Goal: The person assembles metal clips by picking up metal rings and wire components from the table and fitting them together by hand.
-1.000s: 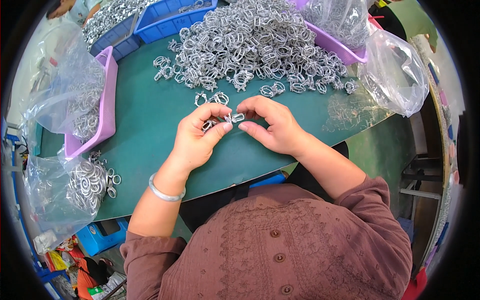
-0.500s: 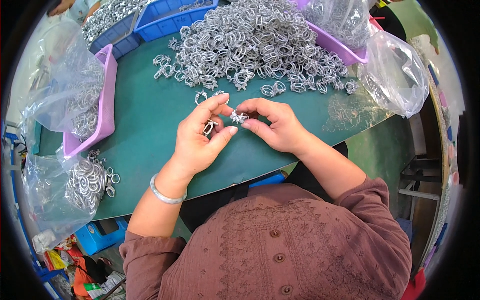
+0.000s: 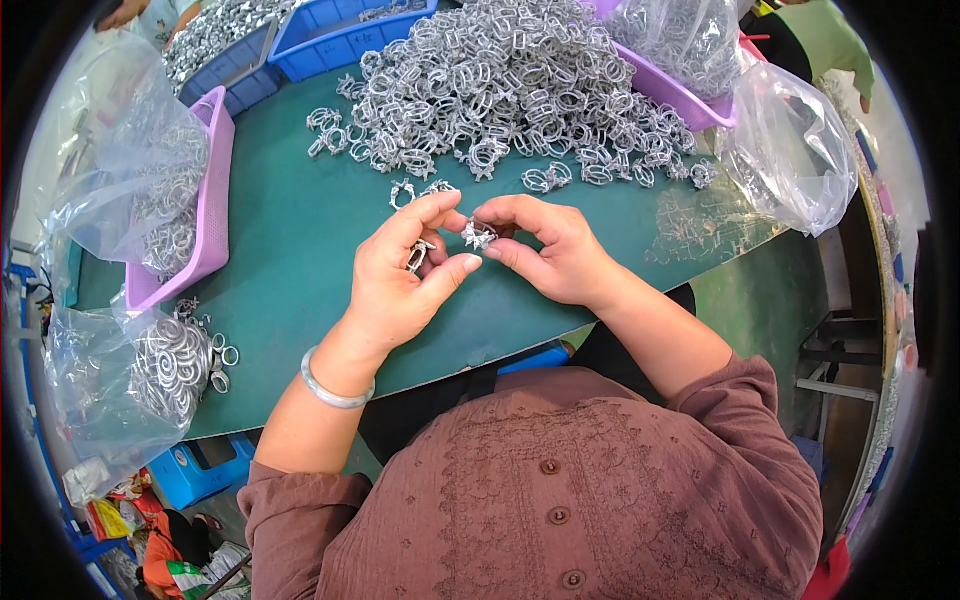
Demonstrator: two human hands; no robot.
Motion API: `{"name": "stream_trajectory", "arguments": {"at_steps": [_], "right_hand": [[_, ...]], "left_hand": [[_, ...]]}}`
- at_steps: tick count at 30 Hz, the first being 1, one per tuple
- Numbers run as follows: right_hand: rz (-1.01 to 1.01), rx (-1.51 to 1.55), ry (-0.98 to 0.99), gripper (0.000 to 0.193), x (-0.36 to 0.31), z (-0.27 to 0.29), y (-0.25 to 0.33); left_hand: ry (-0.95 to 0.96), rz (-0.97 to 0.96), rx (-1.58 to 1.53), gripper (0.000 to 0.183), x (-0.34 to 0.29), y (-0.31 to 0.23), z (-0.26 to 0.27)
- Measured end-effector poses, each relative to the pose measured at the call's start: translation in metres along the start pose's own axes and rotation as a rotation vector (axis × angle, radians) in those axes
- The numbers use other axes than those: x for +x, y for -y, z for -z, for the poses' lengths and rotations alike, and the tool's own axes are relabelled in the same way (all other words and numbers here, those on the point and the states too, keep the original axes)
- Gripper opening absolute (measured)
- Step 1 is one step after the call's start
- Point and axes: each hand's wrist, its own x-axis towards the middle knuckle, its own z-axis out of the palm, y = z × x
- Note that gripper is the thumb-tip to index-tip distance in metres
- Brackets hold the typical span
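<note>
Between thumb and forefinger of my right hand (image 3: 555,255) is a small silver metal ring with a star-shaped ornament (image 3: 478,235). My left hand (image 3: 390,285) is right beside it, thumb and forefinger curved around its left side; whether they touch it is unclear. Another silver ring (image 3: 418,256) is tucked among the left hand's bent fingers. Just beyond the fingertips, a few loose rings (image 3: 402,193) lie on the green tabletop (image 3: 290,260). Farther back rises a large heap of similar silver rings (image 3: 510,85).
At left stands a pink basket (image 3: 215,200) with bagged rings; nearer, a clear bag (image 3: 95,390) spills plain rings (image 3: 170,365). Blue bins (image 3: 325,45) are at the back. Another pink basket (image 3: 665,85) and a clear bag (image 3: 790,150) sit at right. Co-workers show at both upper corners.
The star-ornamented ring has turned slightly in my right fingers. My hands stay almost in place. The person in green at upper right has shifted a little.
</note>
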Motion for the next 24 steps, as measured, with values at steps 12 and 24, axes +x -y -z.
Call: {"name": "stream_trajectory", "arguments": {"at_steps": [12, 24], "right_hand": [[0.137, -0.168, -0.07, 0.035, 0.0003, 0.001, -0.0022], [0.163, -0.178, -0.098, 0.036, 0.0009, 0.0014, -0.0029]], "left_hand": [[0.04, 0.185, 0.039, 0.025, 0.0008, 0.0037, -0.0021], [0.104, 0.257, -0.103, 0.019, 0.0014, 0.0044, 0.0013]]}}
